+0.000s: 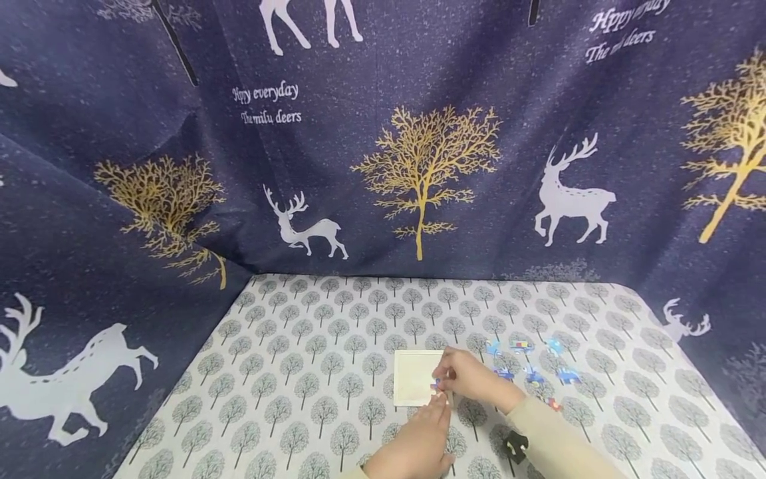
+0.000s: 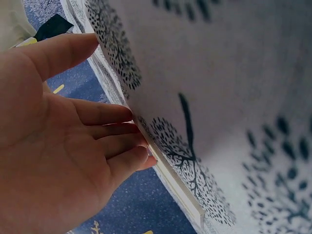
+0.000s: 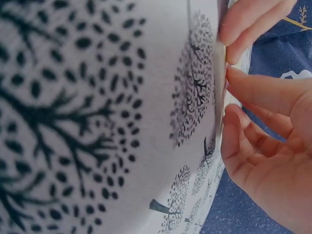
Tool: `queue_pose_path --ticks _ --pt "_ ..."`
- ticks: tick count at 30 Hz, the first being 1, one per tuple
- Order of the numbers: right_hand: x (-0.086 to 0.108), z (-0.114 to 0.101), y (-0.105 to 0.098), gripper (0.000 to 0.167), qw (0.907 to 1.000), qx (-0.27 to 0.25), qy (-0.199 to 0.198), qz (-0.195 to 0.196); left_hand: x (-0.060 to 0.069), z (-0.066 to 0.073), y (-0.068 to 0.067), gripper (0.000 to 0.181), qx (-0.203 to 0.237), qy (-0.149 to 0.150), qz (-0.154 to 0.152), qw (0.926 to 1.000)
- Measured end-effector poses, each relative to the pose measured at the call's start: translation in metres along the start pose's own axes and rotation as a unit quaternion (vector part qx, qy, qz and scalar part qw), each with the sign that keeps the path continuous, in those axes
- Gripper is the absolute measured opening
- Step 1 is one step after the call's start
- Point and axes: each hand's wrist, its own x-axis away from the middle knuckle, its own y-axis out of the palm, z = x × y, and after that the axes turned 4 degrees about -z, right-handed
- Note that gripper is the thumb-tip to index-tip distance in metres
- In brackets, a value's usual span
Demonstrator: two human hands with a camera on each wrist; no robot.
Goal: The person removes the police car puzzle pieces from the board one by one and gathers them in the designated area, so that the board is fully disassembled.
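Observation:
A pale, shallow rectangular puzzle tray [image 1: 413, 374] lies on the patterned cloth. At its lower right corner, my right hand [image 1: 473, 378] pinches a small blue-purple puzzle piece [image 1: 437, 383] between thumb and fingers. My left hand [image 1: 415, 439] reaches in from the front, its fairly straight fingertips touching the tray's near edge close to that piece. In the left wrist view the left hand [image 2: 73, 136] has its fingers extended against the tray's rim [image 2: 180, 187]. The right wrist view shows the right hand [image 3: 273, 136] low at the tray edge; the piece is hidden there.
Right of the tray lie several loose blue puzzle pieces [image 1: 534, 375] in rows, with a red-orange one [image 1: 554, 404] nearer me. A dark, irregular piece [image 1: 515, 446] sits by the right sleeve. A navy deer-print curtain [image 1: 371, 199] hangs behind the cloth-covered table [image 1: 287, 399].

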Motion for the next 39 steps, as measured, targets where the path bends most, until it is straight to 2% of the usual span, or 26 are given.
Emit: queue_pose_path --ticks 4,8,15,20,23,27,33,39 --pt "0.000 0.001 -0.001 0.010 0.9997 -0.013 -0.014 -0.013 0.002 0.000 0.002 0.075 -0.003 0.001 0.007 1.0000" --pt "0.000 0.000 -0.002 0.012 0.9995 -0.017 -0.012 -0.023 0.002 -0.001 0.002 0.075 -0.003 0.006 0.007 1.0000" --pt "-0.001 0.003 -0.004 0.015 0.9987 -0.030 0.006 -0.042 -0.002 0.001 0.003 0.072 -0.011 0.003 -0.007 0.9999" --pt "-0.003 0.009 -0.006 0.014 0.9972 -0.051 -0.001 -0.054 0.001 0.003 0.002 0.074 -0.024 -0.005 -0.015 0.9996" --pt "-0.004 0.012 -0.008 0.014 0.9952 -0.076 -0.011 -0.061 0.005 0.001 0.001 0.076 -0.010 -0.003 -0.018 0.9998" --pt "-0.004 0.014 -0.010 0.013 0.9927 -0.103 -0.014 -0.062 0.011 -0.004 -0.004 0.078 0.033 -0.013 -0.022 0.9991" --pt "-0.004 0.017 -0.011 0.010 0.9895 -0.131 -0.008 -0.061 0.019 -0.010 -0.014 0.075 0.027 -0.038 -0.025 0.9986" --pt "0.003 0.020 -0.017 0.008 0.9815 -0.184 -0.001 -0.051 0.024 -0.013 -0.015 0.073 0.035 -0.037 -0.035 0.9981"
